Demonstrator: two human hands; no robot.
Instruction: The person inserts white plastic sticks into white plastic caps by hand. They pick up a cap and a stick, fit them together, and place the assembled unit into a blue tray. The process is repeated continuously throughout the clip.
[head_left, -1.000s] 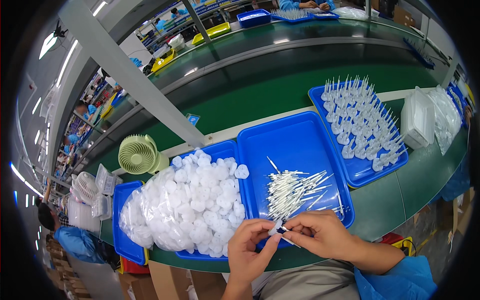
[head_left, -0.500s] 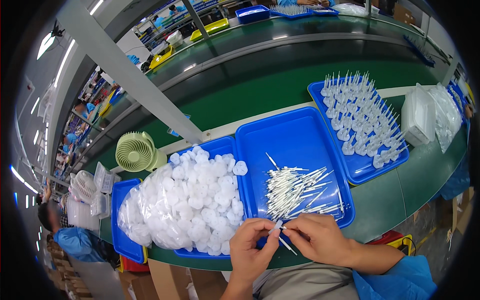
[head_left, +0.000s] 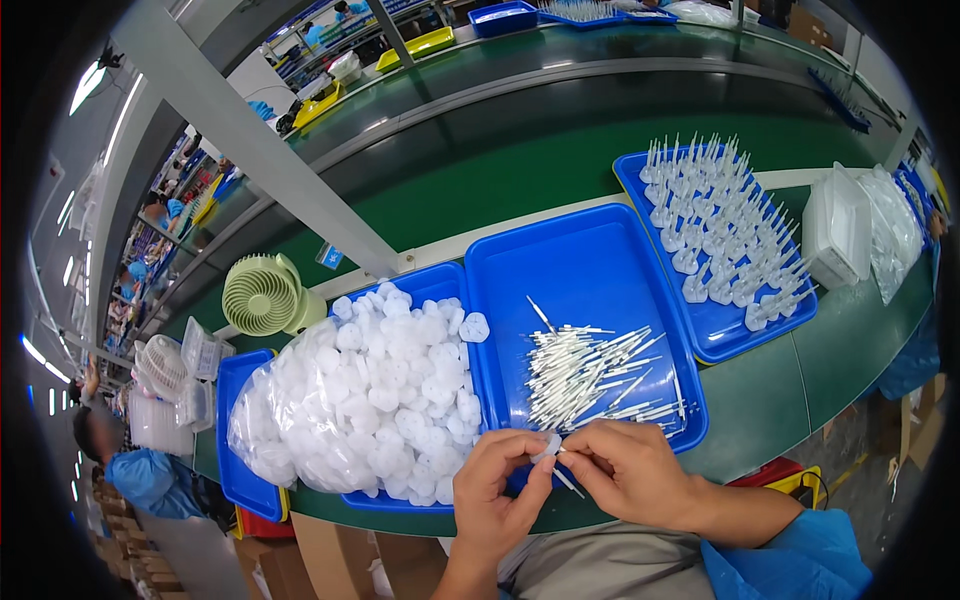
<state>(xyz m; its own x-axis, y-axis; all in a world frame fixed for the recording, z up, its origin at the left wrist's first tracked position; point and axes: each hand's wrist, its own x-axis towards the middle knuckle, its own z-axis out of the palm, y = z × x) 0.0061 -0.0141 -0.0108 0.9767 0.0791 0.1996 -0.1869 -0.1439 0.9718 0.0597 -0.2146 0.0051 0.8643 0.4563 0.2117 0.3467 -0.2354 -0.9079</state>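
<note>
Disc (head_left: 548,446): pinched in the left hand (head_left: 505,483), thumb and fingers nearly together, over the counter's (head_left: 760,392) near edge, presumably to steady it.
Right hand (head_left: 632,472): fingertips closed, seemingly on a white pin, mostly hidden.
Pin pile (head_left: 588,378): in the middle blue tray (head_left: 560,258), just beyond, probably for short reach.
Bag (head_left: 295,420): along the near edge, left, loose discs (head_left: 400,395) facing the hands.

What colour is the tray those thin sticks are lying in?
The tray under the sticks is bright blue, best seen in the head view.
</note>
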